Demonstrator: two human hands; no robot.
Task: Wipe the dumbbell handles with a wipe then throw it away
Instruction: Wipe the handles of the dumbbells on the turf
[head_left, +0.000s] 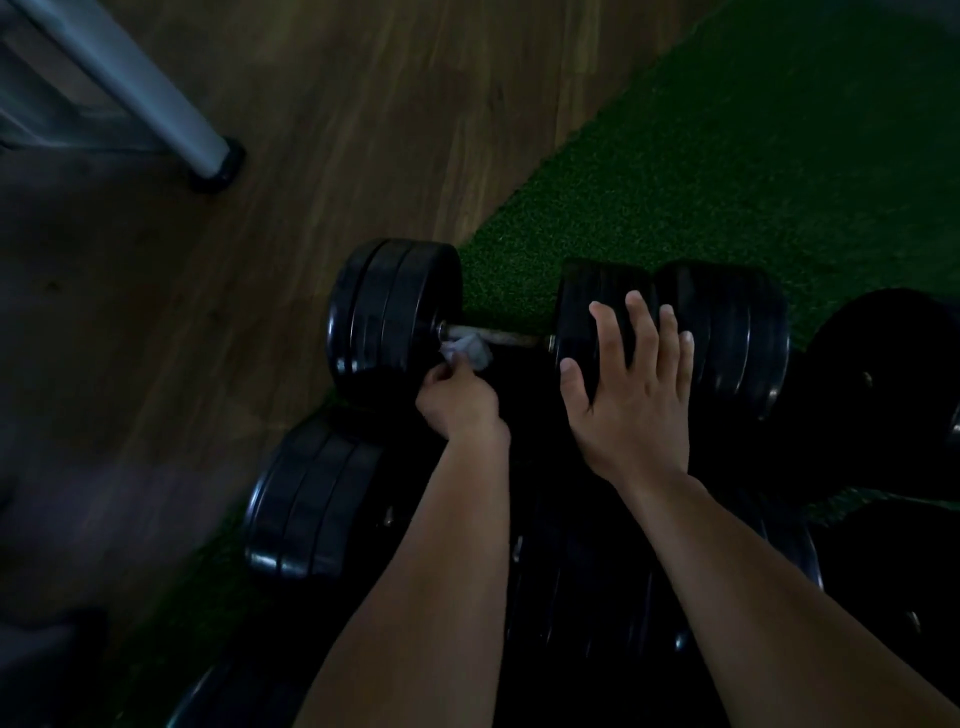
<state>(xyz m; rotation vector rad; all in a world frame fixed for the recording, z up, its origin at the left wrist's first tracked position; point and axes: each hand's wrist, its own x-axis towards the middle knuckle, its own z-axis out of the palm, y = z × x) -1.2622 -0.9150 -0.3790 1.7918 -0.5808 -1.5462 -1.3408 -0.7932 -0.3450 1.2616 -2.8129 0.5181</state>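
wipe on the bar

left hand (457, 400) pinches the crumpled wipe (467, 352) at the left end of the dumbbell handle (501, 337), centre frame; right hand (631, 395) lies spread on the right plates (732, 332). i judge wiping underway, other handles and disposal left. wood floor (322, 130) upper left, green turf (727, 156) upper right.

Nothing readable is showing in the head view: no letters, numbers, brand marks or signs are coming through legibly. The black plates of the dumbbell (395, 312) are lying in dim light and are showing only dark, glossy faces, so any marking on them is too dark to make out.
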